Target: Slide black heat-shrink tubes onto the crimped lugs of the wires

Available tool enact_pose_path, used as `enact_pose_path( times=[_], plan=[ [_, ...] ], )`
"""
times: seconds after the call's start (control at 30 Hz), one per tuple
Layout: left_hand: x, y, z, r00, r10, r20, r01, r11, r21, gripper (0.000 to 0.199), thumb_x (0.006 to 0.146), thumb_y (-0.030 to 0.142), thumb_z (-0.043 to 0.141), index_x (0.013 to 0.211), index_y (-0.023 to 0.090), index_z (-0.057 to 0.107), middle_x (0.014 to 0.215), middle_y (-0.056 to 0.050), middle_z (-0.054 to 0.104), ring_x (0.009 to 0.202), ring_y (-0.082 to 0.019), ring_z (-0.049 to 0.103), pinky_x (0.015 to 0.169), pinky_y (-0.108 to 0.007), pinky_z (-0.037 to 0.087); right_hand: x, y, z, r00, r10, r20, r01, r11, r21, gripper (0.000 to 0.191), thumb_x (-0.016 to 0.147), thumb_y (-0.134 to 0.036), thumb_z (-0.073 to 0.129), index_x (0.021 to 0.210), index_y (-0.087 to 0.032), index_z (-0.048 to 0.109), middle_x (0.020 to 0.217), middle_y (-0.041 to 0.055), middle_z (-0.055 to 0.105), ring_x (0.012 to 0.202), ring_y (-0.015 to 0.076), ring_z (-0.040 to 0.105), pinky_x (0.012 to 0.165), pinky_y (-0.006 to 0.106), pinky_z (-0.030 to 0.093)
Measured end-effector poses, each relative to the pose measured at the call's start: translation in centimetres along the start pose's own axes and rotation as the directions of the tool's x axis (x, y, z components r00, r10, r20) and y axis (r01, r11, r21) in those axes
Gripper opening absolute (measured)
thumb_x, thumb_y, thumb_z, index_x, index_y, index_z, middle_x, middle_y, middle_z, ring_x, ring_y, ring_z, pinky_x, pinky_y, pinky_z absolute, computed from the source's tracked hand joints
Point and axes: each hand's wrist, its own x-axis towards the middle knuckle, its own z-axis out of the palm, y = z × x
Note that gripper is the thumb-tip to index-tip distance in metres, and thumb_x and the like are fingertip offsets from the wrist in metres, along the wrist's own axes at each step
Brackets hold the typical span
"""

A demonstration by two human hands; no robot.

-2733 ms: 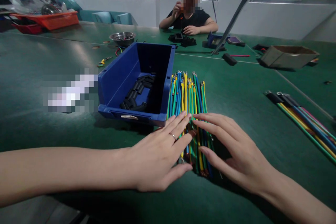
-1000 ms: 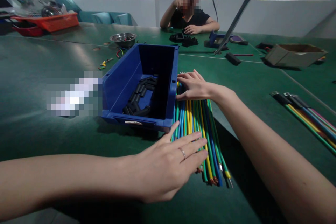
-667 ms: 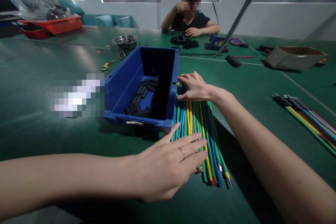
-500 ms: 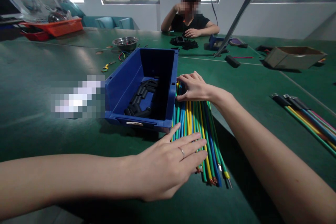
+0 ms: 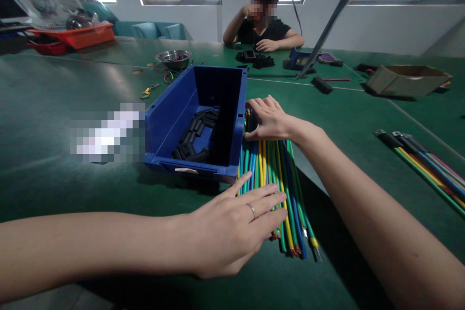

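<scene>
My left hand [image 5: 232, 232] lies flat with fingers spread across the near part of a row of electrical wires [image 5: 286, 179]. The wires are green, yellow and blue, with bare copper or metal tips at their near ends. Over the far end of the row arches my right hand [image 5: 269, 118], its thumb and fingers curved but apart, close to the bin's right wall. Its palm hides some of the far wire ends. Directly left of the wires stands a blue plastic bin [image 5: 192, 170], holding several short black sleeve-like pieces [image 5: 194, 133].
More wires with black ends [image 5: 421, 164] lie at the right. A cardboard box [image 5: 410, 80], a metal bowl [image 5: 174, 59] and a red basket [image 5: 87, 36] stand farther back. A metal pole [image 5: 327, 24] slants above the table. Another person [image 5: 263, 29] sits opposite.
My right hand and forearm have shifted very slightly. My left hand, the wires and the bin stay in place.
</scene>
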Motion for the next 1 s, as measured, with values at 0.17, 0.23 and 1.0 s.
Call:
enact_pose_path(
  times=[0.17,0.23,1.0],
  plan=[
    [-0.1,0.1,-0.1,1.000,-0.002,0.008,0.002,1.000,0.001,0.043,0.100,0.019,0.031,0.141,0.009,0.037,0.155,-0.013,0.032,0.147,-0.024,0.020,0.121,-0.051,0.007,0.1,-0.3,0.0,0.998,0.002,0.058,-0.002,1.000,-0.002,0.044,0.089,-0.044,0.057,0.125,-0.018,0.053,0.127,0.0094,0.055,0.115,0.0252,0.054,0.097,0.051,0.043],
    [-0.2,0.1,0.0,1.000,-0.001,0.009,0.001,1.000,-0.002,0.043,0.100,0.019,0.031,0.141,0.009,0.037,0.154,-0.013,0.032,0.146,-0.024,0.020,0.121,-0.051,0.007,0.1,-0.3,0.0,0.998,0.006,0.067,-0.006,1.000,0.006,0.045,0.089,-0.044,0.057,0.125,-0.018,0.053,0.127,0.0096,0.055,0.116,0.0254,0.053,0.098,0.052,0.042],
    [0.0,-0.2,-0.1,0.998,0.025,-0.051,-0.027,0.999,-0.045,0.040,0.100,0.021,0.037,0.137,0.009,0.043,0.150,-0.014,0.040,0.144,-0.025,0.026,0.121,-0.047,0.014,-2.6,0.3,-5.2,0.999,0.025,0.047,-0.041,0.920,0.389,0.084,0.061,-0.045,0.074,0.131,-0.015,0.037,0.120,0.0153,0.059,0.111,0.0330,0.058,0.096,0.051,0.046]
  ],
)
